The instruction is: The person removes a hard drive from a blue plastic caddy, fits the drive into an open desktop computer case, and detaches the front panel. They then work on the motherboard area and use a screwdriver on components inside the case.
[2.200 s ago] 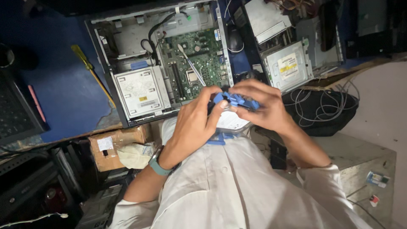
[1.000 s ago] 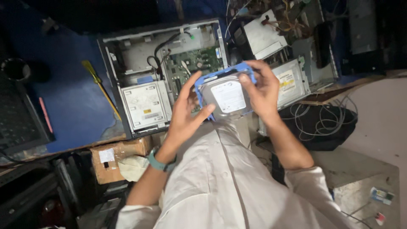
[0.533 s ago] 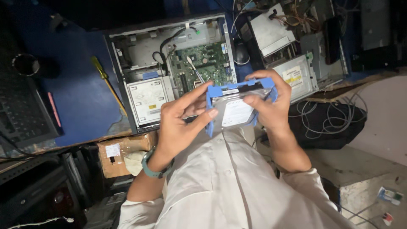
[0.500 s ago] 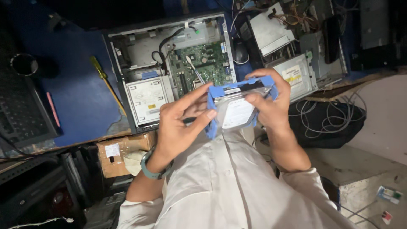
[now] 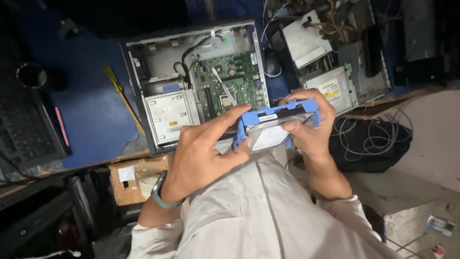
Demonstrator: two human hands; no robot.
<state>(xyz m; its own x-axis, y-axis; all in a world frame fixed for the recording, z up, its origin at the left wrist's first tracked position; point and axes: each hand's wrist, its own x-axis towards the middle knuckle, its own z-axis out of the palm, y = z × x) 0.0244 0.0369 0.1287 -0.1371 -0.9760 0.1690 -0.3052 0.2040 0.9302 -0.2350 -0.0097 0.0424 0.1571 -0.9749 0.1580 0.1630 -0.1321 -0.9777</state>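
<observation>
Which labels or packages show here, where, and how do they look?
Drive label: white, on the drive both hands hold.
Bay label: white with a yellow patch, in the open case.
Second drive label: pale, yellow-marked, right of the case.
Cardboard box: brown, white sticker, below the table edge.

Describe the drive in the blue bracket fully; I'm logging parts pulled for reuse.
The hard drive is a flat silver metal box with a white label on its upturned face, seated in a blue plastic bracket that wraps its edges. It is held tilted above the person's lap, in front of the open computer case. The left hand and right hand grip opposite ends.
</observation>
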